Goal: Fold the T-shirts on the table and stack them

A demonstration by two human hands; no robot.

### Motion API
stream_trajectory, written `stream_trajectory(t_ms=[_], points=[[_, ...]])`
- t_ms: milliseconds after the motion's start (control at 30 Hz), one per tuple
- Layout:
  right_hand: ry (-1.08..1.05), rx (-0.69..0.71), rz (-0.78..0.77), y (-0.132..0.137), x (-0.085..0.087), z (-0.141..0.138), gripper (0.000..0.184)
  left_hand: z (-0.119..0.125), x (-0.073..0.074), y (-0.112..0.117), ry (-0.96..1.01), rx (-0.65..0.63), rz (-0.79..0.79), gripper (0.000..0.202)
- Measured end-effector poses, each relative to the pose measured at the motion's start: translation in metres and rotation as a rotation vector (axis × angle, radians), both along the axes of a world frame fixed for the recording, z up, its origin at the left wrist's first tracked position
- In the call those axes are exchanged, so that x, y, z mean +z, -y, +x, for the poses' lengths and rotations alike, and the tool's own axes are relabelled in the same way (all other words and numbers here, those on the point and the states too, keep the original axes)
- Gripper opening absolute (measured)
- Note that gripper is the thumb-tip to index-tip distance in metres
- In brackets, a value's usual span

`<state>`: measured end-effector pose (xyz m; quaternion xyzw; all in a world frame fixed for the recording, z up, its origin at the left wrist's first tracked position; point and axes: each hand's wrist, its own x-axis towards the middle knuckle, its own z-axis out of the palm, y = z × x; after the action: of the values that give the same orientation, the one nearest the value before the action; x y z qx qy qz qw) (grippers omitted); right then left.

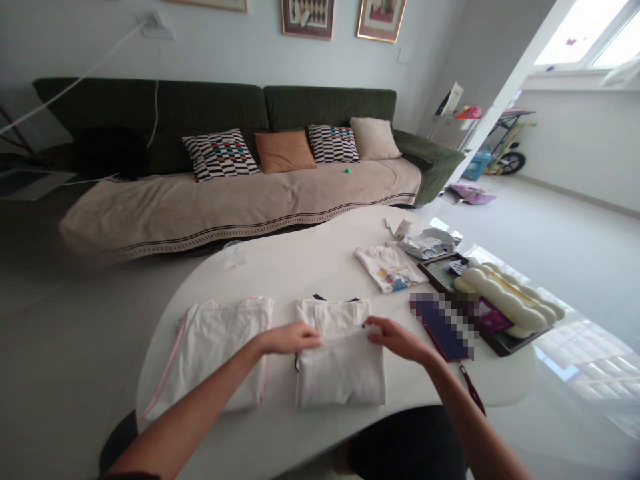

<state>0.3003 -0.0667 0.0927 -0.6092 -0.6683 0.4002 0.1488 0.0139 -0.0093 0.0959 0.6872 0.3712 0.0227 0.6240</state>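
On the white table in front of me lies a folded white garment [343,373] with dark trim at its far edge. My left hand [295,338] is at the left end of its fold, fingers closed on the cloth. At the opposite end my right hand [387,335] pinches the fold's edge between thumb and fingers. Left of it, partly behind my left forearm, a larger white cloth piece [220,333] with pink edging is spread flat. Beyond my right hand lies a folded printed T-shirt [393,267].
The rounded white table [280,267] bears a clear cup [234,253] at its left. To the right are a dark blue pouch [440,327] with a strap, a dark tray [505,347] holding a cream puffy item [505,297], and a plastic packet [430,243]. A green sofa [330,107] stands behind.
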Motion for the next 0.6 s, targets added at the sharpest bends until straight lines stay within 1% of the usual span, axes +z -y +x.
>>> stream_trajectory(t_ms=[67, 100, 167, 233, 333, 433, 500, 567, 600], points=[[0.034, -0.093, -0.022, -0.039, -0.019, -0.003, 0.024, 0.011, -0.014, -0.042, -0.023, 0.126, -0.018, 0.033], [0.057, -0.136, -0.026, -0.051, -0.029, -0.006, 0.025, 0.015, -0.023, -0.055, -0.029, 0.177, -0.024, 0.032], [0.106, -0.214, -0.010, -0.063, -0.048, -0.013, 0.029, 0.017, -0.042, -0.067, -0.024, 0.262, -0.032, 0.029], [0.148, -0.274, 0.032, -0.062, -0.063, -0.017, 0.030, 0.015, -0.056, -0.068, 0.004, 0.327, -0.025, 0.028], [0.190, -0.328, 0.106, -0.052, -0.073, -0.018, 0.031, 0.012, -0.066, -0.064, 0.064, 0.406, 0.007, 0.035], [0.257, -0.387, 0.172, -0.050, -0.073, -0.015, 0.032, 0.020, -0.072, -0.068, 0.089, 0.503, 0.063, 0.031], [0.326, -0.427, 0.226, -0.052, -0.072, -0.019, 0.034, 0.029, -0.079, -0.073, 0.074, 0.604, 0.108, 0.025], [0.389, -0.419, 0.291, -0.051, -0.072, -0.030, 0.040, 0.038, -0.087, -0.073, 0.053, 0.716, 0.144, 0.022], [0.409, -0.382, 0.323, -0.049, -0.073, -0.038, 0.043, 0.040, -0.090, -0.070, 0.049, 0.767, 0.156, 0.025]])
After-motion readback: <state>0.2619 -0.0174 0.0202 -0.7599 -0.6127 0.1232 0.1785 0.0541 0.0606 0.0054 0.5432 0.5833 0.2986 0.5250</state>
